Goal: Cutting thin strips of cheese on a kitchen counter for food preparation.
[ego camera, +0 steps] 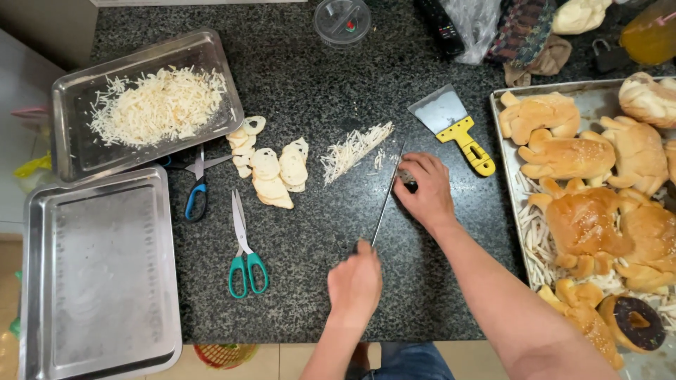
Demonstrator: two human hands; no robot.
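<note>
My left hand (355, 281) is closed around the near end of a long knife (386, 200), whose thin blade lies edge-up on the dark granite counter (317, 77). My right hand (424, 188) rests fingers-down against the far part of the blade; something small and dark under its fingertips cannot be made out. Just left of the knife tip lies a small pile of pale shreds (355, 149). Further left, several pale round slices (271, 169) overlap on the counter.
A steel tray of shreds (70, 151) and an empty steel tray (98, 267) sit left. Teal scissors (245, 246) and blue scissors (197, 186) lie between. A yellow-handled scraper (454, 127) and a tray of baked breads (514, 204) are right. A clear lid (342, 20) sits at the back.
</note>
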